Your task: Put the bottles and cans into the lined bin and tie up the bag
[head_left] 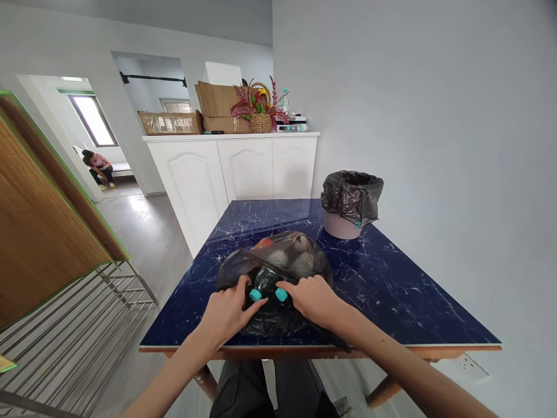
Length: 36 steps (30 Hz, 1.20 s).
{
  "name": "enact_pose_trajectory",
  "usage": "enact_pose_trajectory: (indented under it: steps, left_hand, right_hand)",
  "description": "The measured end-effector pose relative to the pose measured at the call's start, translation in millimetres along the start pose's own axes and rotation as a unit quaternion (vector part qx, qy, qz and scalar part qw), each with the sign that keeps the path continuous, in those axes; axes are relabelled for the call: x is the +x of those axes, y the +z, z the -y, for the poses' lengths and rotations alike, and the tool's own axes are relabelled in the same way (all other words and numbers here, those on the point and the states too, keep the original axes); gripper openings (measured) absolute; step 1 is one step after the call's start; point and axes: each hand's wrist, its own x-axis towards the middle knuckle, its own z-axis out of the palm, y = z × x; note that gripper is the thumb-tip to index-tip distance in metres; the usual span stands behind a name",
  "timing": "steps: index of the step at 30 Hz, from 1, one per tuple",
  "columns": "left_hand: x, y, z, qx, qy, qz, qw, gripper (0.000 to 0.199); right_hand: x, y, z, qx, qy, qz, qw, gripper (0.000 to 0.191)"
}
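A black, see-through plastic garbage bag (300, 255) lies bulging near the front of the table, with light and orange items showing faintly through it. Two teal bottle caps, one on the left (255, 295) and one on the right (281, 294), stick out at its opening; part of a clear bottle (266, 277) shows between them. My left hand (224, 310) grips the bag's left edge, its thumb stretched below the left cap. With fingers curled, my right hand (315, 299) holds the bag's right edge, its thumb beside the right cap. Fingertips within the bag's folds are hidden.
A pink bin (342, 225) lined with a black bag (354, 197) stands at the back right of the blue marbled table (391, 296). Behind are white cabinets (248, 165) bearing cardboard boxes and a flower basket (261, 123). A metal rack (126, 290) stands left; a person (101, 165) sits in the far room.
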Motion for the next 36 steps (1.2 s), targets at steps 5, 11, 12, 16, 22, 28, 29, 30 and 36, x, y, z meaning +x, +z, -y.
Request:
enact_pose_trajectory:
  steps: [5, 11, 12, 16, 22, 28, 29, 30, 36]
  left_hand:
    - [7, 3.4, -14, 0.031, -0.028, 0.007, 0.999, 0.051]
    - [8, 7.3, -13, 0.041, -0.036, 0.001, 0.998, 0.050]
    - [7, 7.3, -12, 0.042, -0.035, 0.000, 0.998, 0.050]
    - [2, 3.1, -6, 0.049, -0.034, -0.012, 0.998, 0.048]
    - [-11, -19.2, 7, 0.056, -0.036, -0.054, 0.996, 0.045]
    - [-25, -48.6, 30, -0.015, -0.018, -0.188, 0.982, 0.046]
    - [-27, -53.8, 33, -0.049, -0.014, -0.217, 0.975, 0.046]
    - [-29, -59.4, 35, -0.085, -0.007, -0.247, 0.965, 0.044]
    - [-35, -106.9, 29, -0.194, 0.026, -0.495, 0.847, 0.020]
  right_hand:
    - [12, 25, 3, 0.011, 0.023, -0.034, 0.999, 0.045]
    - [11, 58, -3, 0.044, 0.035, -0.090, 0.994, 0.049]
    - [10, 63, -3, 0.051, 0.034, -0.102, 0.993, 0.049]
    - [8, 81, -5, 0.078, 0.023, -0.147, 0.986, 0.048]
    - [8, 91, -7, 0.107, 0.004, -0.190, 0.976, 0.048]
    - [6, 90, -5, 0.121, -0.014, -0.205, 0.971, 0.045]
    - [6, 90, -5, 0.122, -0.015, -0.206, 0.971, 0.046]
    - [5, 89, -5, 0.123, -0.016, -0.206, 0.971, 0.046]
    - [4, 88, -3, 0.129, -0.014, -0.208, 0.969, 0.045]
